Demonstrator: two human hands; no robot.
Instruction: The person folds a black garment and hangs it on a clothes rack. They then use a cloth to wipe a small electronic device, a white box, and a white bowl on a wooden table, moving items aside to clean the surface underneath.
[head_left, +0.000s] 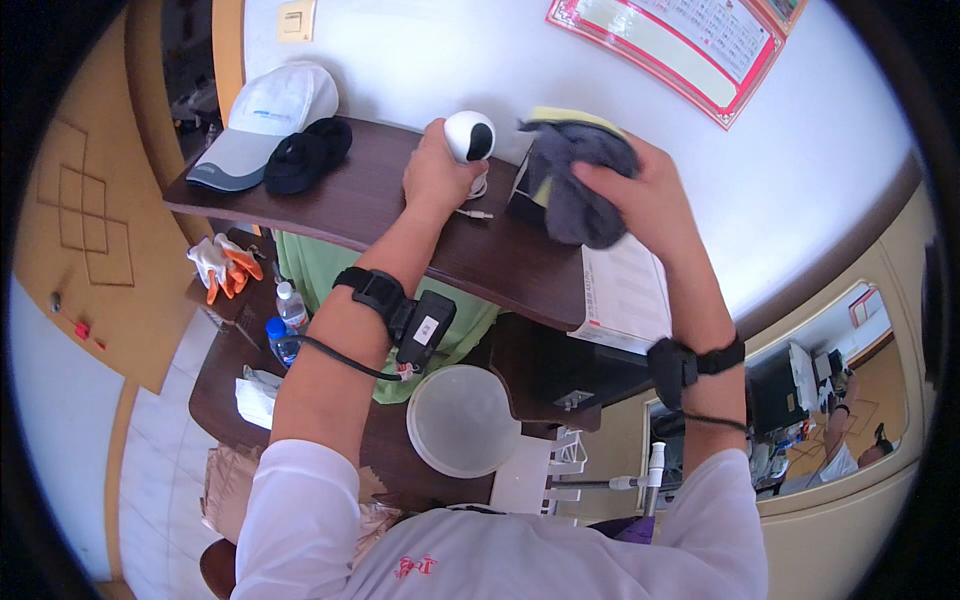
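Observation:
My left hand (441, 171) grips a white ball-headed camera (469, 136) with a black lens face, at the back of a dark wooden shelf (375, 202). A white cable with a metal plug (475, 214) lies on the wood beside my wrist. To the right, my right hand (649, 195) holds a bunched dark grey cloth (589, 180) with yellow edging. The cloth is in front of a dark box (527, 195) and hides most of it. Below my right wrist, a white box (622, 292) bearing writing sits at the shelf's right end.
A light cap (285, 101) and a black cloth item (307, 156) occupy the shelf's left end. Underneath stand a round whitish tub (465, 420), plastic bottles (291, 304) and orange-white work gloves (225, 262). A red-framed calendar (675, 52) hangs on the wall; a mirror (825, 405) is at right.

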